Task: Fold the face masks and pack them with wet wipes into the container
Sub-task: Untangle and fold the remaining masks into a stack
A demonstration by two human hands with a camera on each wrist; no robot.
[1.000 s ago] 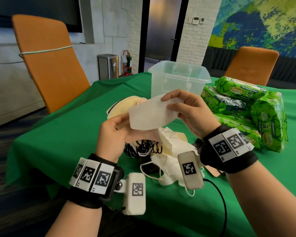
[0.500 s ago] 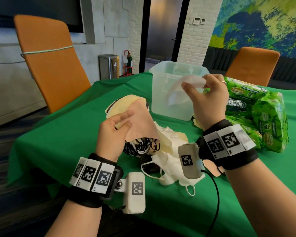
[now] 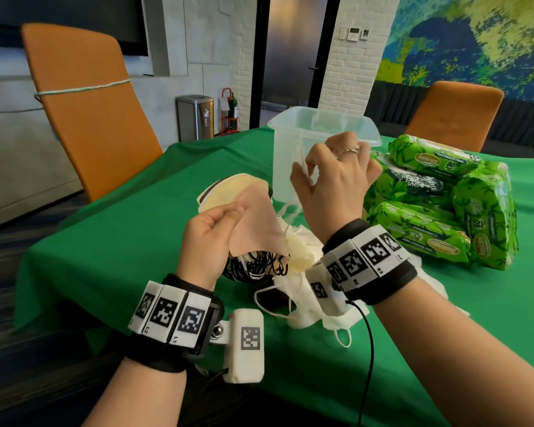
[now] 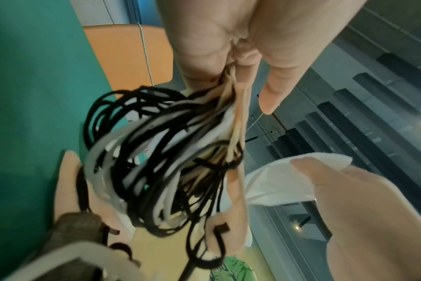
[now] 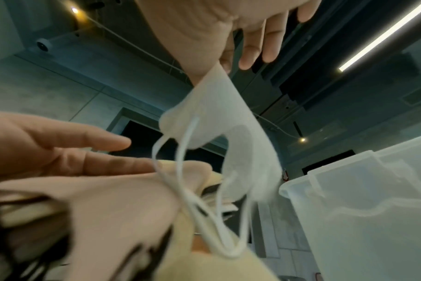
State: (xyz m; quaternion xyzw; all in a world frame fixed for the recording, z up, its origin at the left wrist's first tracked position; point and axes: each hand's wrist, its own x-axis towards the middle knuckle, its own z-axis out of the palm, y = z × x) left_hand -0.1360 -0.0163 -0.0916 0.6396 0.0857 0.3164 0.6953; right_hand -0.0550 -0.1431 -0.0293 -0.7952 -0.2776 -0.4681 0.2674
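Masks (image 3: 293, 282) remain heaped near; one white mask (image 5: 219, 121) is pinched by the right hand (image 3: 333, 186) beside the container (image 3: 321, 118), a stack clamped in the left hand (image 3: 207, 238); wipes (image 3: 438, 198) unpacked.

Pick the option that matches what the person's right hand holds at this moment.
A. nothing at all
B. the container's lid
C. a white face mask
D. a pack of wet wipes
C: the right hand pinches a white face mask, its ear loops dangling, beside the clear plastic container; the wet wipes packs lie untouched on the green table.
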